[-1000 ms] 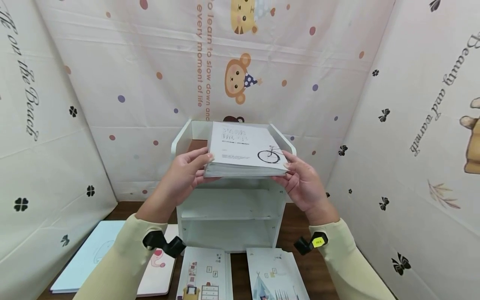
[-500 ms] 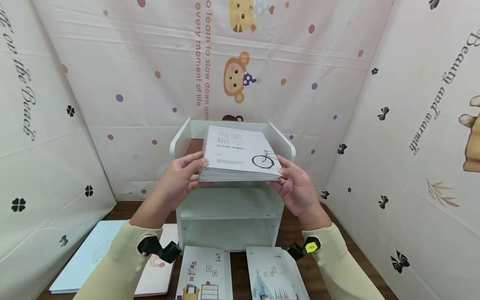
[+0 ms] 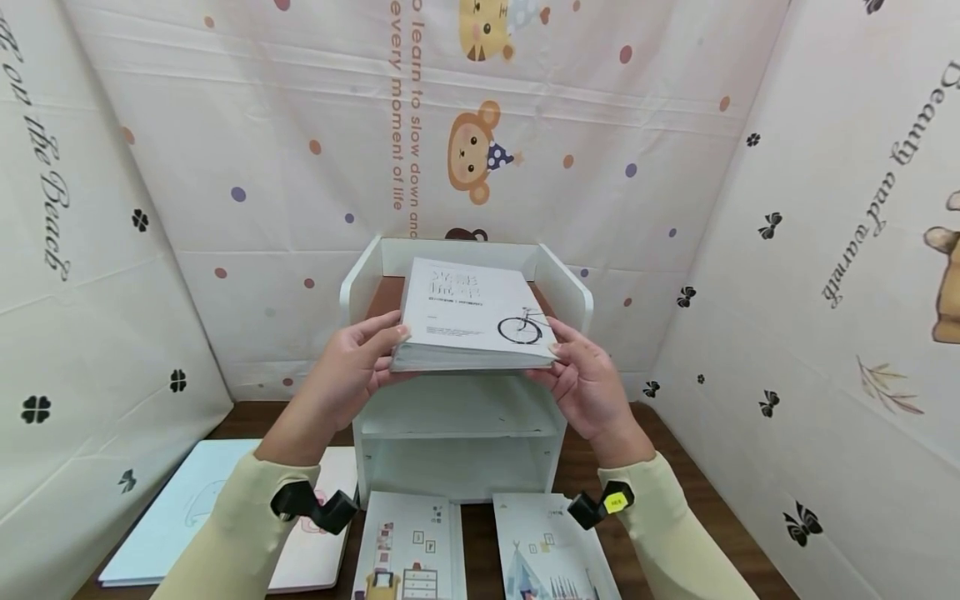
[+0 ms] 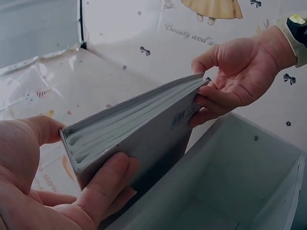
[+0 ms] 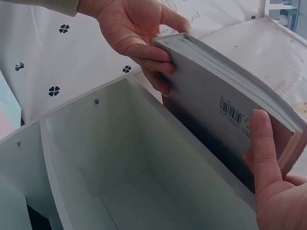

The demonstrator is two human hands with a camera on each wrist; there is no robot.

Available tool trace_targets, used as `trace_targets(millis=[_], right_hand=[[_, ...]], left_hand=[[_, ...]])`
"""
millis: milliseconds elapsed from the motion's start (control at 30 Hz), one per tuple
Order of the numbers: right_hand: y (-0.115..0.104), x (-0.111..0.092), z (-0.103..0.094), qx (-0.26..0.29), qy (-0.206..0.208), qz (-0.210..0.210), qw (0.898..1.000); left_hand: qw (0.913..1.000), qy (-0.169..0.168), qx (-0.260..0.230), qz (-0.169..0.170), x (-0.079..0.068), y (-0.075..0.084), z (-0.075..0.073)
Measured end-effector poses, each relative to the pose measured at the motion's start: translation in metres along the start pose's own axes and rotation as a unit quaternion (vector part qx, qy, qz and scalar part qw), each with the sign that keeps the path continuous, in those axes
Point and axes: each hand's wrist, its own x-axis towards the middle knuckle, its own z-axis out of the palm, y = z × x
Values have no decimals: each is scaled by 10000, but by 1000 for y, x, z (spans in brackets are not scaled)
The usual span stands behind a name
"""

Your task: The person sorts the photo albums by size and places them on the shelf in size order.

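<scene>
Both my hands hold a thick white book (image 3: 480, 312) with a bicycle printed on its cover. It lies nearly flat, cover up, over the top of a small white shelf unit (image 3: 461, 406). My left hand (image 3: 345, 383) pinches the near left corner, thumb above and fingers underneath. At the near right corner my right hand (image 3: 588, 383) grips in the same way. Both wrist views show the back cover, with a barcode (image 5: 231, 110), from below. Whether the book's far edge touches the unit's brown top surface (image 3: 384, 296) is hidden.
Two illustrated books, one left (image 3: 411, 542) and one right (image 3: 551, 546), lie before the shelf unit on the dark wooden surface (image 3: 478, 550). Farther left are a light blue book (image 3: 176, 517) and a pink-white one (image 3: 318, 542). Printed white sheets (image 3: 300, 100) hang around three sides.
Held in both hands, the white book has moved a little left and lower in the head view. The shelf unit and the other books stay put.
</scene>
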Motion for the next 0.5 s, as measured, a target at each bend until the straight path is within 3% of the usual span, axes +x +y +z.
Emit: trace_targets(millis=[500], right_hand=[[8, -2, -2, 126, 111, 1, 9999]], left_hand=[[9998, 41, 170, -27, 1, -6, -3]])
